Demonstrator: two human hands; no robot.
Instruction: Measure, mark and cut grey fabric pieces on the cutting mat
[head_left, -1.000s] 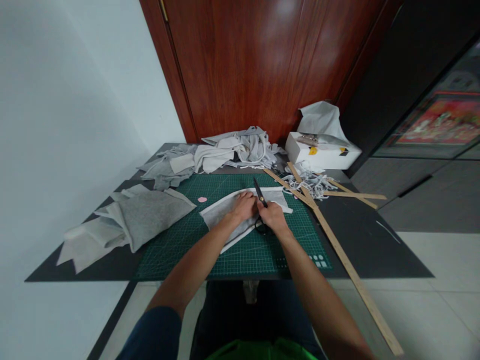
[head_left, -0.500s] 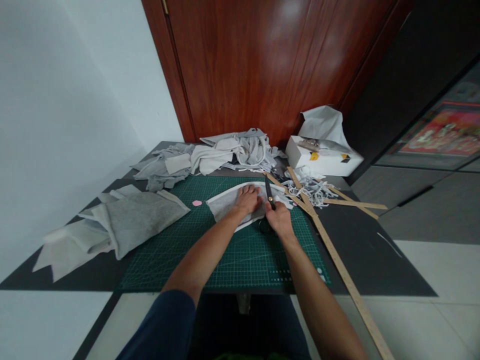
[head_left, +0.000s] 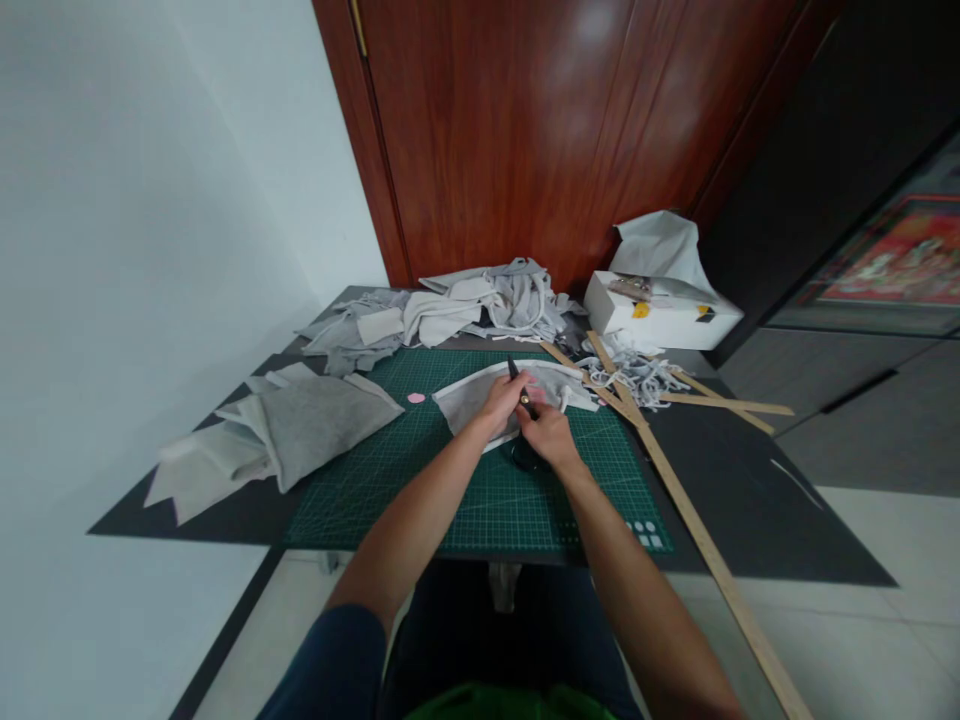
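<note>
A grey fabric piece [head_left: 466,394] with white edging lies across the green cutting mat [head_left: 450,500]. Black scissors [head_left: 524,398] are in my right hand [head_left: 550,434], their blades pointing away from me over the fabric. My left hand [head_left: 502,402] is right beside the blades, its fingers curled together over the cloth; what they pinch is too small to make out. A pinkish patch [head_left: 537,394] shows on the cloth just right of the left fingers. On the mat left of the fabric lies a small pink piece [head_left: 416,398].
Stacked grey fabric pieces [head_left: 322,425] lie at the left, and a heap of grey cloth [head_left: 450,310] runs along the back. Wooden rulers [head_left: 686,505] cross at the right, near tangled fabric strips [head_left: 637,378]. A white box [head_left: 660,320] stands at the back right.
My left hand has gone from lying flat on the fabric to curled fingers beside the scissors. The scissors have swung left toward it. The whole view has shifted slightly.
</note>
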